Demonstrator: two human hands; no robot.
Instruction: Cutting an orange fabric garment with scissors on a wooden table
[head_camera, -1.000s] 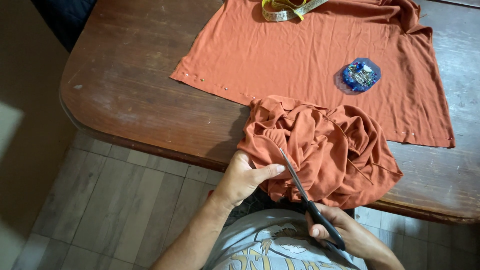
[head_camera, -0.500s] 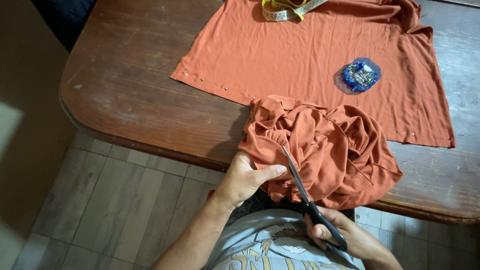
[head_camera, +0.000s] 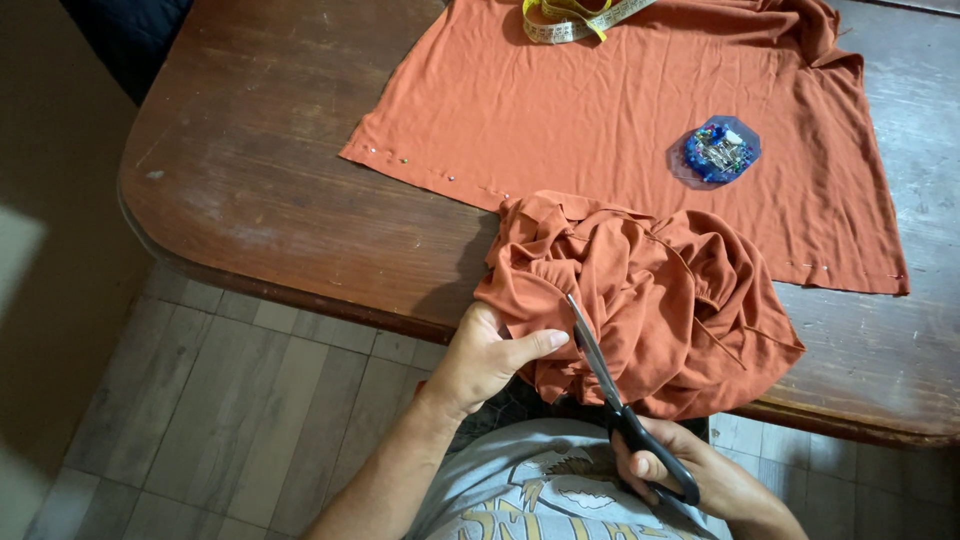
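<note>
Here bunched fabric (head_camera: 650, 300) between hands, scissors (head_camera: 610, 385) cutting.

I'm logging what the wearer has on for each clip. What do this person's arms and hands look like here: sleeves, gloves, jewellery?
Both hands are bare: no gloves, and no rings or watch that show. The left hand leads into a forearm uncovered all the way to the frame's edge, with no sleeve in view. The right hand also shows no cuff at the wrist. Between the arms is a grey T-shirt with a yellow printed design.
</note>
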